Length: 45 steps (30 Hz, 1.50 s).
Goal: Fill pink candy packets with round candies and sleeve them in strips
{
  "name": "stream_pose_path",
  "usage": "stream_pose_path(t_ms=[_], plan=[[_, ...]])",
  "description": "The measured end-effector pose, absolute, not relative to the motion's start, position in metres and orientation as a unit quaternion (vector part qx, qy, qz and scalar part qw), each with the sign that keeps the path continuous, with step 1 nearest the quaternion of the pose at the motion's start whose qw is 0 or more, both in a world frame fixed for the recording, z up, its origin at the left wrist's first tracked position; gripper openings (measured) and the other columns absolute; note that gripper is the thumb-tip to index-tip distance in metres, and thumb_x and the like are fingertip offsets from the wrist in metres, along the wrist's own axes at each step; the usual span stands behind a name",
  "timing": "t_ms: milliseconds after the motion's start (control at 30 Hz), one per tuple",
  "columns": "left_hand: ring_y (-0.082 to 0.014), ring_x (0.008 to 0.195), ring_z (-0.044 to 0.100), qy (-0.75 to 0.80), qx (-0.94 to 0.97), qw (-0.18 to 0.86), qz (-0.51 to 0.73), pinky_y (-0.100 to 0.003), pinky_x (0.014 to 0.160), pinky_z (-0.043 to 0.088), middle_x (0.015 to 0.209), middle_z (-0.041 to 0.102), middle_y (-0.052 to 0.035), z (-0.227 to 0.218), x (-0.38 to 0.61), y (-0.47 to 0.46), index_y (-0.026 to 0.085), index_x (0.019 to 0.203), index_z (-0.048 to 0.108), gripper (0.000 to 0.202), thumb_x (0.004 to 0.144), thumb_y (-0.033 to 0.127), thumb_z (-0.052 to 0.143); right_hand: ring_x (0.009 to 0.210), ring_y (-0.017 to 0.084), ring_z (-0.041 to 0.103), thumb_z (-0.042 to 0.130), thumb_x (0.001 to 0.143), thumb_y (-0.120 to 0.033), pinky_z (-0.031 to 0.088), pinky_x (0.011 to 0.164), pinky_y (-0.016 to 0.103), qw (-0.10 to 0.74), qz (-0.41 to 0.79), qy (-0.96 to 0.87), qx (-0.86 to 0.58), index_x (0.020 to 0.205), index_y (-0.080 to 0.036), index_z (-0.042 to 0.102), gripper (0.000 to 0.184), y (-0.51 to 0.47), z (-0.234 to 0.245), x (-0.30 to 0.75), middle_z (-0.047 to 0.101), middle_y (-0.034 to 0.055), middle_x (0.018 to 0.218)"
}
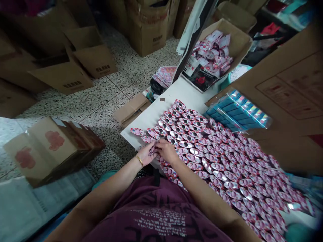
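Observation:
My left hand (147,154), with a gold bracelet at the wrist, and my right hand (166,150) meet at the near left side of the white table (193,92). Their fingers are closed together around something small and pinkish, largely hidden by the fingers. Right beside them stand tightly packed rows of oval-topped packs (195,166) with pink and red printing. Many show a pink round piece in the middle. Towards the far left of the rows, several packs (185,144) have a dark round centre instead.
An open carton (241,40) holding pink packets stands at the table's far end. Blue wrapped boxes (237,111) lie beside the rows, against a large cardboard box (297,90). Left of the table, several cartons (54,144) stand on the speckled floor (126,79).

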<state>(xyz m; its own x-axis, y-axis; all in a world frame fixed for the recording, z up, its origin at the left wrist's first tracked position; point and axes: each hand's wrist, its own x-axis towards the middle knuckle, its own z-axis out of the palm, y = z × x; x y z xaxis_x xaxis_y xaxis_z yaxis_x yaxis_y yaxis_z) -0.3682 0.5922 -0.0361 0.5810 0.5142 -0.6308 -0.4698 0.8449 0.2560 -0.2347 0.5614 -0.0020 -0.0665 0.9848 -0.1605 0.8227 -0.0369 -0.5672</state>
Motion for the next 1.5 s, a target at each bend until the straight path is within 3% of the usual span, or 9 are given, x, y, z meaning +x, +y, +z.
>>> stream_pose_path(t_ms=[167, 400, 600, 733, 833, 967, 1133, 1267, 1500], plan=[[-0.0131, 0.064, 0.061, 0.384, 0.052, 0.89, 0.239, -0.024, 0.057, 0.051, 0.072, 0.064, -0.0075, -0.036, -0.365, 0.589, 0.01, 0.081, 0.058, 0.017, 0.079, 0.026, 0.052, 0.079, 0.011, 0.056, 0.044, 0.079, -0.02, 0.039, 0.073, 0.02, 0.173, 0.271, -0.6, -0.732, 0.077, -0.021, 0.064, 0.02, 0.553, -0.008, -0.219, 0.063, -0.0008, 0.081], [-0.012, 0.06, 0.061, 0.422, 0.052, 0.873, 0.238, -0.02, 0.051, 0.048, 0.07, 0.064, -0.0084, -0.031, -0.368, 0.596, 0.01, 0.073, 0.056, 0.017, 0.08, 0.024, 0.049, 0.086, 0.022, 0.058, 0.048, 0.075, -0.022, 0.04, 0.07, 0.029, -0.085, 0.164, -0.489, -0.852, 0.099, -0.014, 0.056, 0.026, 0.583, -0.017, -0.175, 0.063, 0.0118, 0.09], [-0.0144, 0.065, 0.062, 0.392, 0.019, 0.885, 0.25, -0.025, 0.06, 0.05, 0.072, 0.064, -0.0098, -0.023, -0.36, 0.6, 0.01, 0.077, 0.057, 0.026, 0.081, 0.033, 0.045, 0.09, 0.025, 0.057, 0.05, 0.074, -0.019, 0.042, 0.072, 0.032, -0.146, 0.184, -0.48, -0.845, 0.105, -0.013, 0.052, 0.032, 0.601, -0.021, -0.173, 0.06, 0.0151, 0.099], [-0.0158, 0.066, 0.061, 0.373, 0.017, 0.895, 0.245, -0.03, 0.064, 0.05, 0.07, 0.063, -0.0098, -0.025, -0.354, 0.601, 0.01, 0.079, 0.058, 0.034, 0.082, 0.039, 0.04, 0.089, 0.021, 0.057, 0.046, 0.08, -0.029, 0.04, 0.076, 0.029, -0.051, 0.158, -0.533, -0.83, 0.103, -0.019, 0.055, 0.026, 0.581, -0.004, -0.187, 0.062, 0.0095, 0.092], [-0.0102, 0.049, 0.055, 0.376, 0.016, 0.894, 0.243, -0.024, 0.053, 0.047, 0.054, 0.057, -0.0024, -0.028, -0.343, 0.597, 0.012, 0.075, 0.058, 0.035, 0.081, 0.042, 0.041, 0.092, 0.014, 0.055, 0.041, 0.084, -0.032, 0.038, 0.079, 0.022, 0.078, 0.183, -0.632, -0.749, 0.101, -0.027, 0.057, 0.024, 0.561, 0.008, -0.217, 0.06, 0.0025, 0.099], [-0.0062, 0.035, 0.041, 0.467, 0.039, 0.856, 0.217, -0.018, 0.038, 0.034, 0.041, 0.044, 0.0042, -0.031, -0.323, 0.583, 0.015, 0.057, 0.049, 0.044, 0.07, 0.057, 0.047, 0.083, 0.013, 0.056, 0.047, 0.078, -0.02, 0.039, 0.072, 0.02, 0.066, 0.24, -0.646, -0.721, 0.091, -0.025, 0.063, 0.021, 0.545, 0.009, -0.241, 0.06, 0.0016, 0.096], [-0.0071, 0.036, 0.043, 0.478, 0.158, 0.855, 0.125, -0.017, 0.035, 0.024, 0.048, 0.052, -0.0016, -0.032, -0.311, 0.571, 0.013, 0.064, 0.055, 0.05, 0.07, 0.061, 0.044, 0.08, 0.012, 0.056, 0.044, 0.079, -0.023, 0.04, 0.073, 0.021, 0.162, 0.208, -0.526, -0.808, 0.085, -0.02, 0.062, 0.019, 0.532, -0.003, -0.181, 0.063, 0.0018, 0.086], [-0.0041, 0.036, 0.039, 0.457, 0.142, 0.868, 0.129, -0.014, 0.035, 0.021, 0.051, 0.053, -0.0015, -0.034, -0.311, 0.575, 0.012, 0.068, 0.056, 0.045, 0.074, 0.055, 0.043, 0.076, 0.016, 0.057, 0.05, 0.074, -0.026, 0.04, 0.067, 0.025, 0.041, 0.159, -0.41, -0.897, 0.082, -0.016, 0.06, 0.016, 0.536, -0.014, -0.124, 0.064, 0.0056, 0.079], [-0.0063, 0.041, 0.047, 0.416, 0.117, 0.889, 0.149, -0.015, 0.036, 0.027, 0.058, 0.057, -0.0037, -0.031, -0.307, 0.582, 0.013, 0.078, 0.057, 0.043, 0.077, 0.052, 0.04, 0.088, 0.023, 0.058, 0.053, 0.073, -0.023, 0.041, 0.068, 0.029, -0.108, 0.182, -0.401, -0.891, 0.104, -0.014, 0.053, 0.033, 0.562, -0.021, -0.107, 0.06, 0.0158, 0.098]])
